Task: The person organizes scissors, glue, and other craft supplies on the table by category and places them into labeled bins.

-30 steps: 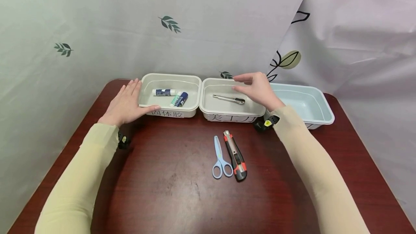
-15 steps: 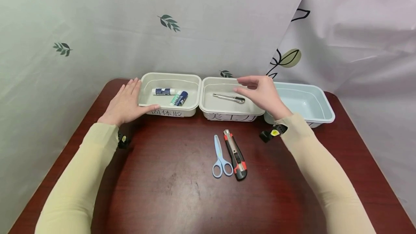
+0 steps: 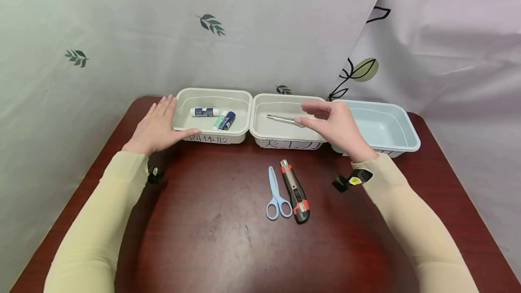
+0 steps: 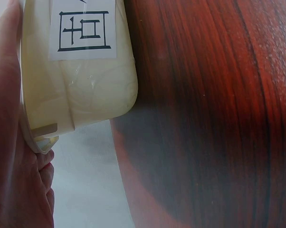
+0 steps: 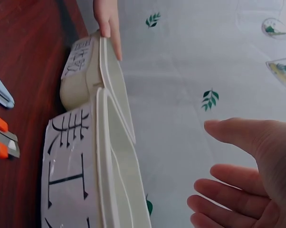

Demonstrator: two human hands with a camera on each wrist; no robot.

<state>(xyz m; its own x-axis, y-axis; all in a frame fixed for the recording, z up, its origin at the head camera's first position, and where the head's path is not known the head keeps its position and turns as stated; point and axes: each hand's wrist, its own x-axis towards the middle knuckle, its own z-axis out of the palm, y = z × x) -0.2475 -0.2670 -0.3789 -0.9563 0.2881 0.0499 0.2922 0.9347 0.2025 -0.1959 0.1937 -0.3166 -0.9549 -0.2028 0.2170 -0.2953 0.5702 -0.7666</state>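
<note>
My left hand, fingers straight, rests on the left corner of a cream bin, its thumb along the front rim. Inside that bin lie a white-and-navy glue stick and a navy-and-green one. Over the right part of the middle cream bin hovers my right hand. Its fingers are loosely bent, with a gap to the thumb and nothing between, as the right wrist view confirms. Below it, a silver utility knife lies in the bin, its handle end partly hidden by the thumb.
Light blue scissors and a larger red-and-black utility knife lie side by side on the dark red table. A pale blue bin stands at the right end of the row. A patterned curtain hangs behind.
My right hand has moved a little to the right and nearer to me, over the middle bin. The left hand keeps its place on the left bin.
</note>
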